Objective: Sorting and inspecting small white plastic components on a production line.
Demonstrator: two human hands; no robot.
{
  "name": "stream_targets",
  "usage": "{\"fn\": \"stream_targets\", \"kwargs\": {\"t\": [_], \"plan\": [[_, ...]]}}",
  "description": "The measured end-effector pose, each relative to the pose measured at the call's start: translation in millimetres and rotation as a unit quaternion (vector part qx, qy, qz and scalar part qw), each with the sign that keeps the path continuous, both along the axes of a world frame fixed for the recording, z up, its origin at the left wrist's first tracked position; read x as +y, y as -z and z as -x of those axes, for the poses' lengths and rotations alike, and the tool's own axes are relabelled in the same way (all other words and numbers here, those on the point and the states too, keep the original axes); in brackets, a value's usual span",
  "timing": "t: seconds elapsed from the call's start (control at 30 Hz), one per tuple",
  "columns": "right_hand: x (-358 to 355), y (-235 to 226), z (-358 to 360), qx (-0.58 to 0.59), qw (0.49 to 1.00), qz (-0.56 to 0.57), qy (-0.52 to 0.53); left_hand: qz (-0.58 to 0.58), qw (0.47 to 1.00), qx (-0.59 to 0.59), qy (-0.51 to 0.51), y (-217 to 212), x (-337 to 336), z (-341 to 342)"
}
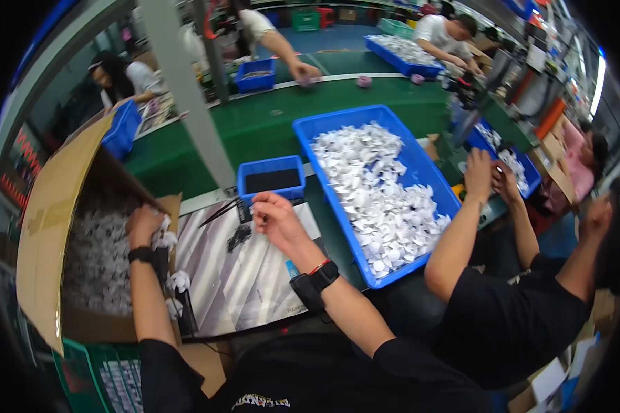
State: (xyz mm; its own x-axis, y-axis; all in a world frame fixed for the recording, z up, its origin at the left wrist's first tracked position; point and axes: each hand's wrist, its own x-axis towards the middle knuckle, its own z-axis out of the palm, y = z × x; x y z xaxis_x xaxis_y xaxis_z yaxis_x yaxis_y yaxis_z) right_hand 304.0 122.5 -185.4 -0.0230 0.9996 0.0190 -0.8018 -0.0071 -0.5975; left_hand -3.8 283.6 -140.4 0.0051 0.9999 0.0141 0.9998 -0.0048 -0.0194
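My left hand (145, 224) is at the inner edge of an open cardboard box (48, 234) with many small white plastic parts (100, 255) inside. Its fingers are curled, and what they hold is hidden. White pieces (164, 237) sit right beside it on the box's edge. Over the work mat (234, 282), my right hand (277, 219) is raised with thumb and fingers pinched together; anything between them is too small to name. Just beyond it stands a small blue bin (271, 165) of tiny black parts. Black tweezers (220, 212) and a pile of black bits (240, 237) lie on the mat.
A large blue tray (375, 281) of white parts stands to my right. Past it, a co-worker's hands (481, 175) work near another blue tray (523, 162). A green conveyor belt (255, 124) crosses ahead, behind a metal post (193, 117). Other people sit along the far side.
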Motion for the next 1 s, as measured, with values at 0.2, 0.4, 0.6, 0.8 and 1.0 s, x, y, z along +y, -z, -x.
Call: {"fn": "stream_targets", "kwargs": {"t": [0.2, 0.4, 0.6, 0.8, 1.0], "plan": [[-7, 0, -3, -0.014, 1.000, 0.004, 0.017, -0.066, 0.997, -0.027, 0.011, 7, -9, -11], [-48, -68, 13, -0.168, 0.958, -0.163, 0.164, -0.079, 0.996, -0.027, -0.012, 12, -19, -4], [-144, -216, 5, -0.293, 0.811, -0.464, 0.205, -0.107, 0.994, -0.013, 0.003, 24, 4, -6], [-149, -199, -50, -0.318, 0.815, -0.441, 0.201, -0.120, 0.993, -0.002, 0.014, 25, 18, -2], [-272, -153, -176, -0.358, 0.633, -0.623, 0.287, -0.190, 0.980, -0.063, 0.015, 35, -30, -4]]}}
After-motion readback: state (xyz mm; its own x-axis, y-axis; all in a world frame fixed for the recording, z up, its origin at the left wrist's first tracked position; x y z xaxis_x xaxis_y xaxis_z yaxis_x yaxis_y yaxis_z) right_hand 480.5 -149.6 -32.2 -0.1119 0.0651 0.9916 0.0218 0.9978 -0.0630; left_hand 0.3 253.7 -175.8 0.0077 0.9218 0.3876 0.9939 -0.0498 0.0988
